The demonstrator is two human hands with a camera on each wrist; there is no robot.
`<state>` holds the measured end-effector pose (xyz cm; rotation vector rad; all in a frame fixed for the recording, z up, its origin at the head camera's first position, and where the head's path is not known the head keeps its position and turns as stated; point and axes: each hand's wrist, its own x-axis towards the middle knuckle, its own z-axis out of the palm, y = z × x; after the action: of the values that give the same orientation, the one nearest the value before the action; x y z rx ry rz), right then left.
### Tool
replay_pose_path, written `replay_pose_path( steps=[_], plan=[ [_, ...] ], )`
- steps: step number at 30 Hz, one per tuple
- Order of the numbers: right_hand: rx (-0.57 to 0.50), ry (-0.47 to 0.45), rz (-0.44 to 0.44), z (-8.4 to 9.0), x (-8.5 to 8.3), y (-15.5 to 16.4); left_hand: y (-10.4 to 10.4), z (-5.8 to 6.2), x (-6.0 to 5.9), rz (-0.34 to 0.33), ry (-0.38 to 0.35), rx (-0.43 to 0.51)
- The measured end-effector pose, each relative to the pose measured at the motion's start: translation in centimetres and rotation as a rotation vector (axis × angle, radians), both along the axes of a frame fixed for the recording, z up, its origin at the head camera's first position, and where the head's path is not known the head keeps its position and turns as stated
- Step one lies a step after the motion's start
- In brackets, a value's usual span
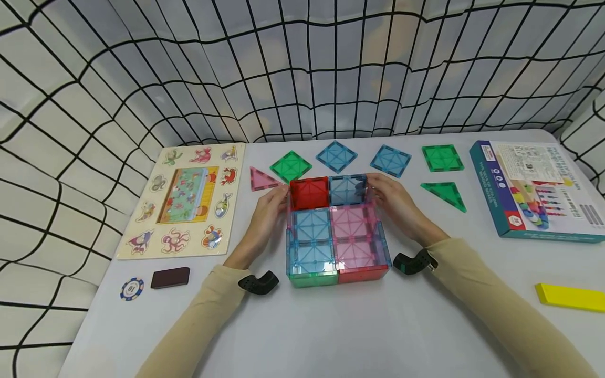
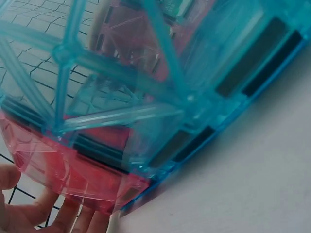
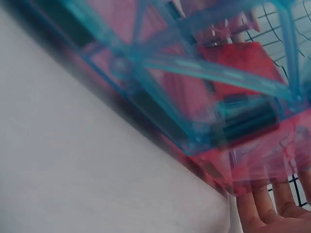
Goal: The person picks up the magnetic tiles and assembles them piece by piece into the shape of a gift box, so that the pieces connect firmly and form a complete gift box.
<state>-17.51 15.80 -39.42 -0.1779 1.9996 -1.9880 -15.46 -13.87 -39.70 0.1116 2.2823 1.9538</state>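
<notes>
Flanking tile box [image 1: 350, 231], fingers [image 3: 265, 201] apparently touching.

Tray [image 1: 313, 280] between hands [image 1: 264, 212] [image 1: 397, 202], puzzle [image 1: 188, 199] left, carton [image 1: 539, 189] right

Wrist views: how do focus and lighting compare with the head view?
Head: bright and mostly crisp on the tile box, though fine print on the game box is illegible; left wrist: dimmer, the close blue left panel soft; right wrist: also dim, the blue right panel blurred.
</notes>
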Motion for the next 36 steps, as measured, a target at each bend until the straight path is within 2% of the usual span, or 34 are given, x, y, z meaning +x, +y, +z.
replay_pose_path(
  steps=[8, 16, 24, 28, 31, 34, 36],
  plan=[
    [0.088, 0.086, 0.034, -0.1, 1.0, -0.3, 0.1, -0.3, 0.3, -0.022, 0.006, -0.041],
    [0.144, 0.099, 0.063, -0.1, 1.3, 0.0, 0.6, -0.4, 0.7, -0.063, 0.025, -0.082],
    [0.281, 0.121, 0.114, 1.1, 1.0, 2.8, 1.9, -0.5, 1.2, -0.083, 0.039, -0.132],
    [0.416, 0.164, 0.048, 2.1, -0.8, 4.7, 1.8, -0.6, 1.3, -0.105, 0.052, -0.12],
    [0.581, 0.227, 0.002, 2.4, -3.0, 5.7, 1.6, -0.6, 1.3, -0.116, 0.054, -0.114],
    [0.748, 0.284, 0.028, 2.1, -5.3, 6.3, 1.5, -0.5, 1.4, -0.118, 0.058, -0.119],
    [0.837, 0.288, 0.065, 1.8, -6.5, 6.6, 1.5, -0.4, 1.4, -0.119, 0.064, -0.121]
  ],
)
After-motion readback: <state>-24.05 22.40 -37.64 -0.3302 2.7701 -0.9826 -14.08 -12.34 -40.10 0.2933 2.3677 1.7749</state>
